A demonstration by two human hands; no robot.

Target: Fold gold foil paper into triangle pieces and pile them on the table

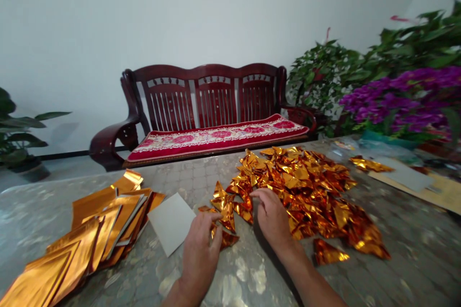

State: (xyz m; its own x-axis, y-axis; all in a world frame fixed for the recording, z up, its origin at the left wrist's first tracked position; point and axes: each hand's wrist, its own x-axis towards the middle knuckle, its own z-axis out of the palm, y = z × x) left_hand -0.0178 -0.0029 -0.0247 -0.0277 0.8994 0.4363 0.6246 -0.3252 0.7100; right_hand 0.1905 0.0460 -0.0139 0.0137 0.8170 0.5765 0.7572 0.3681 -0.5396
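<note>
Table: big pile of folded gold foil pieces mid-right, flat foil sheets far left of pile. Both hands at pile's left edge: left hand pinches 1 folded piece, right hand pressed flat on pile. Risk: slick foil slips, fold springs open.

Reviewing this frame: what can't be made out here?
- Head view: the folded gold piece under the left hand is mostly covered by its fingers.
- What the right hand touches in the gold pile is hidden by the hand.
- The sheet stack is cut off by the left edge.
- Items by the purple flowers are blurred.
</note>
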